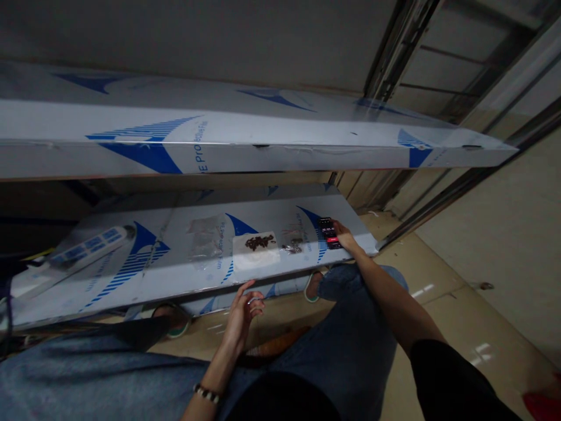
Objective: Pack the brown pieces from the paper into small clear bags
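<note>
My right hand (344,237) is closed on the right side of a phone (328,231) at the right end of the lower shelf. Its dark screen shows a timer and a red button. In front of the shelf edge, my left hand (245,307) hangs with loosely bent fingers apart and nothing in them. Just beyond it lies a white square sheet or bag (249,257) bearing a pile of dark brown small pieces (260,241). Between that and the phone is a small clear bag (293,241) with small parts, too small to name. A clear plastic bag (205,242) lies to the left.
The film-covered lower shelf (175,275) sits beneath an upper shelf (263,131) whose front edge juts out over it. A long white object with blue panels (92,242) lies at the left end. A metal post (438,204) stands at the right. My knees flank the space below.
</note>
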A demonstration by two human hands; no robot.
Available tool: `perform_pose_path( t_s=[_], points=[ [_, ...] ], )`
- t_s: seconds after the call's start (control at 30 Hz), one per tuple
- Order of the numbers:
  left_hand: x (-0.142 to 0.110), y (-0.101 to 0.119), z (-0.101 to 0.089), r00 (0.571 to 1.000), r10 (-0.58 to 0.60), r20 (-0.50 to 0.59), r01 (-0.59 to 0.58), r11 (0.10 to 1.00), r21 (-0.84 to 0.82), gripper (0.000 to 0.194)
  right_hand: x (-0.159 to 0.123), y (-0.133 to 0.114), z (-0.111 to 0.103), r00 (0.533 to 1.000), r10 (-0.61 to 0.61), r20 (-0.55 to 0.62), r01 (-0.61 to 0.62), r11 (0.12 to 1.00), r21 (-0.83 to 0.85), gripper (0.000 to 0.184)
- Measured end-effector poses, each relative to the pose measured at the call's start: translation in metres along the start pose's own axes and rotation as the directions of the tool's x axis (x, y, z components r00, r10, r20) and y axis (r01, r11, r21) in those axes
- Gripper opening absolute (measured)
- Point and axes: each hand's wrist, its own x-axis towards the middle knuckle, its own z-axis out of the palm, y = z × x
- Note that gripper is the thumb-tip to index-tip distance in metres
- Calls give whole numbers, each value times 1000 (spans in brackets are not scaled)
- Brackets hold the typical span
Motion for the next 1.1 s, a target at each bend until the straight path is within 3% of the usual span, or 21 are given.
perform_pose_path(
  t_s=[0.33,0.63,0.8,0.97,1.1],
  points=[
    [1,-1,-2,1000,-7,8,7,999,-51,64,4,1,4,995,-94,-32,94,996,-13,72],
    [4,-3,-6,999,5,34,-3,997,-75,64,1,-3,2,996,-33,-87,36,999,38,75],
    [5,-4,-8,999,-28,34,27,999,33,50,-1,-10,8,985,2,-175,-4,1000,-11,70],
    [1,-4,-8,997,-39,59,29,986,167,36,-3,-16,17,983,-122,-135,101,983,-154,61],
    [-3,3,-7,996,21,82,-39,973,229,32,-4,-24,17,985,-104,-137,68,966,-249,56]
  ],
)
